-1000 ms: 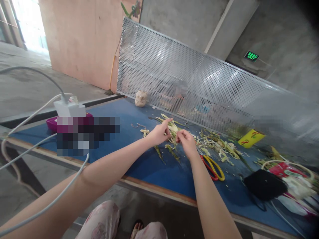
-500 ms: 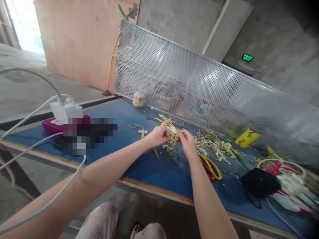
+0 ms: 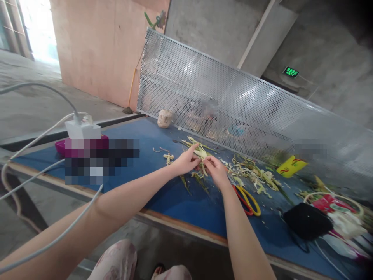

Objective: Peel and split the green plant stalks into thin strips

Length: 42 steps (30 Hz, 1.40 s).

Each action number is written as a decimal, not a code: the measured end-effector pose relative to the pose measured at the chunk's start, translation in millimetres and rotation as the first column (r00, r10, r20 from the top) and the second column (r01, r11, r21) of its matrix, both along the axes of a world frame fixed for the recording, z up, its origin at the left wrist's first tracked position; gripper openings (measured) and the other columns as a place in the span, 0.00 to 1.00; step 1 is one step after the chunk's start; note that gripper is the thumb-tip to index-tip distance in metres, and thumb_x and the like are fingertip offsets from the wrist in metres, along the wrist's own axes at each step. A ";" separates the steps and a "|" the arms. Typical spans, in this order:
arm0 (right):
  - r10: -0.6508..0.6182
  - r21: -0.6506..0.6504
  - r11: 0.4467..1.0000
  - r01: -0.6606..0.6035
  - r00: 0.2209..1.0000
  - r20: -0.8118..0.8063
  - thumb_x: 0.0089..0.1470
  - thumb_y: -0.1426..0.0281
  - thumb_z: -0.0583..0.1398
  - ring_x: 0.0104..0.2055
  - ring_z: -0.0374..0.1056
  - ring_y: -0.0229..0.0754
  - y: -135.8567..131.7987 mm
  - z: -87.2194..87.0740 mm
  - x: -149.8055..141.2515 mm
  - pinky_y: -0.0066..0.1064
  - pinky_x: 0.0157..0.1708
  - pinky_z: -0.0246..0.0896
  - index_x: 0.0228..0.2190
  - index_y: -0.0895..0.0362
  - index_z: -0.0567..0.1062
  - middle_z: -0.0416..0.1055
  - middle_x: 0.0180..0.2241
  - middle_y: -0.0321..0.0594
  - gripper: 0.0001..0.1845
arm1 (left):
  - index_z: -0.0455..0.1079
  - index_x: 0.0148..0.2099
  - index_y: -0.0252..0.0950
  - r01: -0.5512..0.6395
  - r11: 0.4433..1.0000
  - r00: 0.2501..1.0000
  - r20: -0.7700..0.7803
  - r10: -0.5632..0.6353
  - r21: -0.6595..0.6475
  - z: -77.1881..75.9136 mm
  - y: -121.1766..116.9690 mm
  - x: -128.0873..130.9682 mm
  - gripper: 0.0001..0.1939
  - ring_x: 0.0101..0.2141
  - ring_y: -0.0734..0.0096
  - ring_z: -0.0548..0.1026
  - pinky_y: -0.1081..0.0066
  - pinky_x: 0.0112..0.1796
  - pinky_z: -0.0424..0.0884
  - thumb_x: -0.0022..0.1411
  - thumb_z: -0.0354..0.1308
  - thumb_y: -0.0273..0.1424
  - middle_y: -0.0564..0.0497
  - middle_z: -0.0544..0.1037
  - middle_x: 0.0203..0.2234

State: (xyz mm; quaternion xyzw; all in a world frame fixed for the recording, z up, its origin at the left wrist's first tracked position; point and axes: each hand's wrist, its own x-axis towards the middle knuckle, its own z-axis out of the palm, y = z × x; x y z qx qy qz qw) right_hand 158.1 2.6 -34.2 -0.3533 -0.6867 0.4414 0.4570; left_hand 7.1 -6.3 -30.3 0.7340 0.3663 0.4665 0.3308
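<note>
Over the blue tabletop [image 3: 163, 194] both hands meet at a small pale green plant stalk [image 3: 203, 154]. My left hand [image 3: 186, 161] pinches one side of it, thumb and fingers closed. My right hand [image 3: 216, 170] pinches the other side, fingers curled. Loose green and cream peelings [image 3: 250, 173] lie strewn to the right of the hands. Darker green strips [image 3: 201, 179] rest just below them. Red and yellow scissors [image 3: 247, 198] lie flat beside my right wrist.
A perforated metal screen [image 3: 233, 101] stands along the table's far edge. A white power adapter [image 3: 82, 129] with cables sits on a magenta box at the left. A black pouch [image 3: 308, 221], a yellow packet [image 3: 291, 166] and bundled stems lie at the right. A pale lump [image 3: 164, 118] sits by the screen.
Both hands have sunk slightly toward the table and stay pinched on the stalk. The camera has shifted a little; nothing else has moved.
</note>
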 end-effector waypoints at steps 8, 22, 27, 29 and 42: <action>0.096 0.027 0.995 -0.096 0.995 -0.001 0.38 0.69 0.62 0.23 0.59 0.33 -2.2 1.2 -4.0 0.27 0.25 0.55 0.24 0.55 0.62 0.60 0.23 0.30 0.12 | 0.42 0.59 0.30 -0.073 0.996 0.997 -0.022 0.072 -0.060 3.7 -3.1 -2.1 0.32 0.17 0.74 0.68 0.75 0.22 0.64 0.54 0.49 0.32 0.58 0.68 0.14; 0.020 -0.003 1.000 -0.020 0.999 0.049 0.35 0.73 0.63 0.21 0.61 0.34 5.6 -4.9 -2.0 0.27 0.24 0.55 0.29 0.55 0.64 0.63 0.18 0.28 0.16 | 0.45 0.58 0.31 -0.090 0.982 0.967 -0.221 0.126 0.163 1.1 2.0 -5.0 0.26 0.17 0.77 0.60 0.77 0.22 0.57 0.57 0.45 0.28 0.61 0.60 0.13; -0.017 0.021 1.000 0.014 0.994 0.110 0.35 0.73 0.63 0.20 0.60 0.34 1.6 -1.6 -1.6 0.28 0.23 0.55 0.30 0.55 0.66 0.63 0.17 0.29 0.15 | 0.43 0.59 0.34 -0.076 0.981 0.971 -0.209 0.113 0.177 3.1 -0.6 -6.2 0.28 0.17 0.79 0.59 0.78 0.24 0.57 0.56 0.44 0.25 0.61 0.59 0.13; -0.025 0.021 1.000 0.023 0.993 0.111 0.34 0.72 0.63 0.20 0.61 0.34 1.0 -1.6 -0.8 0.28 0.23 0.56 0.29 0.55 0.66 0.64 0.17 0.29 0.15 | 0.41 0.60 0.34 -0.077 0.979 0.973 -0.199 0.115 0.190 3.6 -1.4 -6.7 0.30 0.17 0.79 0.58 0.78 0.24 0.57 0.56 0.44 0.25 0.62 0.59 0.13; 0.025 -0.074 0.997 -0.023 0.999 0.031 0.43 0.59 0.58 0.23 0.64 0.37 -2.3 1.8 -3.3 0.29 0.21 0.57 0.31 0.54 0.67 0.67 0.22 0.35 0.14 | 0.38 0.60 0.31 -0.034 0.984 0.975 -0.212 0.071 0.172 2.3 3.5 -10.4 0.29 0.21 0.76 0.64 0.76 0.27 0.60 0.58 0.42 0.29 0.57 0.66 0.18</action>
